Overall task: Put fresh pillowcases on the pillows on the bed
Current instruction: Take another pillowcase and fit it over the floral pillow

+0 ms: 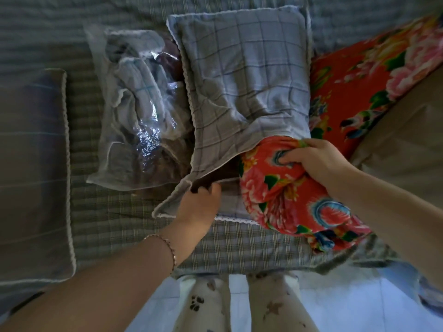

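one pillow in a dark checked case lies at the far left of the bed. beside it sits one clear plastic bag of folded cloth, its side against the pillowcase. my left grip, arm stretched forward with a bracelet at the wrist, has its fingers curled round the edge of the grey checked pillowcase, holding its mouth apart. the red floral pillow is partly inside that mouth, its near end at the bed's edge. my right grip is clenched into the pillow's top. a second floral piece lies further right.
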`<state>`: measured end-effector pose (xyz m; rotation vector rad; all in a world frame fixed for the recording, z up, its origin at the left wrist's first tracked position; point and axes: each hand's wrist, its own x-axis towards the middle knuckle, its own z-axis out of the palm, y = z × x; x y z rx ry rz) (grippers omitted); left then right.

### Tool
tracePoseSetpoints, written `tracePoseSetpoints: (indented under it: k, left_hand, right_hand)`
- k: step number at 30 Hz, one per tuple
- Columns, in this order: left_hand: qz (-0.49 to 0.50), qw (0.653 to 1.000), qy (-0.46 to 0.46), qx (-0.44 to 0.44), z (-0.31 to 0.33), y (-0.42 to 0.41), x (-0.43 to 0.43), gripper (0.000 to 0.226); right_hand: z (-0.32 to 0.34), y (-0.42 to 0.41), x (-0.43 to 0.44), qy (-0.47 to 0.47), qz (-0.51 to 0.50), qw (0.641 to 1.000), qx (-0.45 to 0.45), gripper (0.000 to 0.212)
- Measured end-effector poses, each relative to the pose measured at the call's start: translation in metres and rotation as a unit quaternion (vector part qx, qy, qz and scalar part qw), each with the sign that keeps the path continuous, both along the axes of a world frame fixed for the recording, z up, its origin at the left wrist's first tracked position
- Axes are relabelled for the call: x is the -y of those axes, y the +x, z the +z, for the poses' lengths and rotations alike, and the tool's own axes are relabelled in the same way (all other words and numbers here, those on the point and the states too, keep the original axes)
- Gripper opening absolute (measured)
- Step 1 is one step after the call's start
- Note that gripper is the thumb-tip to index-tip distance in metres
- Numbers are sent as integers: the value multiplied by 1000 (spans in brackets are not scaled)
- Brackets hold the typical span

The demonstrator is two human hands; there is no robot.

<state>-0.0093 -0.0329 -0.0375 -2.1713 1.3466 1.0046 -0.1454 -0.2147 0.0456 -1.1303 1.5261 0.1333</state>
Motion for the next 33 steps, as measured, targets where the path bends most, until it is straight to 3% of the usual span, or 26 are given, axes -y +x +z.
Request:
tracePoseSetpoints:
  k: [3,6,9,12,14,17,20,22,25,27,30,33]
  left_hand:
    - [-107,993,22,33,9,8,7,80]
    - [-204,968,135,-46,21,8,4,49]
    - [-299,933,139,-144,32,-12,-5,26]
    - [-340,895,67,-280,48,-47,-14,38]
    - [-344,890,-26,-299,55,-60,-12,41]
    - [-268,896,-150,-320,63,-54,-3,50]
    - [-281,899,-153,-301,64,-38,-2,51]
    - [-298,898,-146,-288,65,-31,-6,55]
    - [-264,916,-135,-271,63,-20,-7,52]
    - [-291,937,-106,-162,53,-1,-2,44]
    - [-386,917,-89,-39,43,40,6,24]
    - [-402,891,-209,-40,42,66,7,13]
  right_hand:
    - [2,2,-4,11,-13,1000,-1,37]
    - [5,3,-7,15,-28,999,7,26]
    - [8,10,-7,26,-55,998,35,17]
    - [5,24,-12,31,-111,990,78,17]
    - [-3,31,-25,30,-136,984,108,15]
    - [-21,34,-50,31,-145,978,145,13]
    - [-37,18,-59,-1,-63,987,146,16]
    - [-45,-6,-55,-49,112,987,103,16]
    - [-48,-41,-41,-78,317,945,10,18]
    - [-46,-48,-30,-114,426,896,-52,22]
    - [-45,-35,-31,-179,546,803,-160,27]
    - [-47,-17,-61,-275,575,732,-240,33]
